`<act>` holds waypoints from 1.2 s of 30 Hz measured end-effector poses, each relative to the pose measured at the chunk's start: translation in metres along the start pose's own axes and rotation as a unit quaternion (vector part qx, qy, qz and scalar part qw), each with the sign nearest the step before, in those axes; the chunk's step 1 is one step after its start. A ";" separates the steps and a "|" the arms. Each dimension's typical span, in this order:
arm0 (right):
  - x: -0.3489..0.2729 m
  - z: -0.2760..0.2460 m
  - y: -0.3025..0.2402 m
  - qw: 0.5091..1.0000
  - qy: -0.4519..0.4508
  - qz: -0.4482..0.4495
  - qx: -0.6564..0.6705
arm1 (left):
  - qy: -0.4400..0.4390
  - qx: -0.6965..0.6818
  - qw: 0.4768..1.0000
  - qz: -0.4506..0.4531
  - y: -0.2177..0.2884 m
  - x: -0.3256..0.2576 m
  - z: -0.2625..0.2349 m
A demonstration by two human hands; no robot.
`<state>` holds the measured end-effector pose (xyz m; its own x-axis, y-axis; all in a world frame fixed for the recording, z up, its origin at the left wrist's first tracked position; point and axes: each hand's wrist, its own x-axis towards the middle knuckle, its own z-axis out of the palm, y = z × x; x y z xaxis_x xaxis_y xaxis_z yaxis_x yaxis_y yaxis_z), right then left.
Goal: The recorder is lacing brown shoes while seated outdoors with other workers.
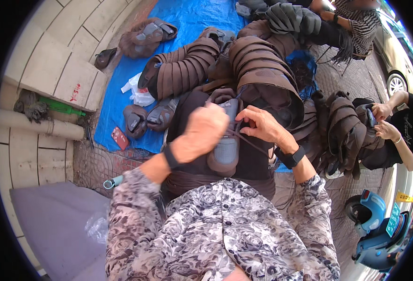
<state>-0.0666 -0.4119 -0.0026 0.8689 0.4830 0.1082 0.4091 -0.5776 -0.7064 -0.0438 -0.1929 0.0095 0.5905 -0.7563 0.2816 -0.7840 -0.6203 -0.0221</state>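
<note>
A shoe (pixel 224 152) with grey mesh and brown trim lies across my dark-clad lap, its toe toward me. Over its laced opening, my right hand (pixel 261 125) pinches a thin brown shoelace (pixel 253 140) that trails off to the right. My left hand (pixel 204 129) is curled closed and slightly smeared by motion on the shoe's left side; whatever its fingers hold is hidden. Just beyond the shoe stands a nested stack of brown shoe uppers (pixel 262 65). A second stack (pixel 183 63) lies to its left.
Grey-brown shoe pieces (pixel 162 114) and a red phone (pixel 120 138) lie near the blue tarp's (pixel 110 110) left edge, by a white plastic bag (pixel 138 91). At right, a co-worker's hands (pixel 383 119) handle shoe uppers. Another person (pixel 351 23) sits far right, near parked cars (pixel 398 61) and a blue scooter (pixel 379 229).
</note>
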 end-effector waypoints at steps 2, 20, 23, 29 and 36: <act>0.002 0.001 0.001 0.998 0.001 0.000 0.061 | 0.087 0.067 0.991 -0.071 -0.059 -0.030 -0.035; -0.037 0.013 -0.031 0.950 0.186 0.050 -0.247 | 0.088 -0.318 0.936 -0.125 -0.029 -0.034 0.021; -0.038 0.017 -0.013 0.963 0.190 0.167 -0.093 | 0.094 -0.348 0.924 -0.125 -0.028 -0.028 0.019; -0.042 0.041 -0.013 0.808 0.328 0.182 0.455 | -0.019 -0.548 0.803 -0.233 -0.031 -0.028 0.012; -0.032 0.050 -0.018 0.934 0.304 0.120 0.142 | 0.123 -0.800 0.433 -0.398 -0.077 -0.072 -0.005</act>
<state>-0.1159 -0.3847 -0.0286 0.9594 -0.1509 0.2383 0.1657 -0.3823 -0.9090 -0.0268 -0.0898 -0.0039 0.9109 -0.2690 -0.3128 0.4033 0.4209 0.8126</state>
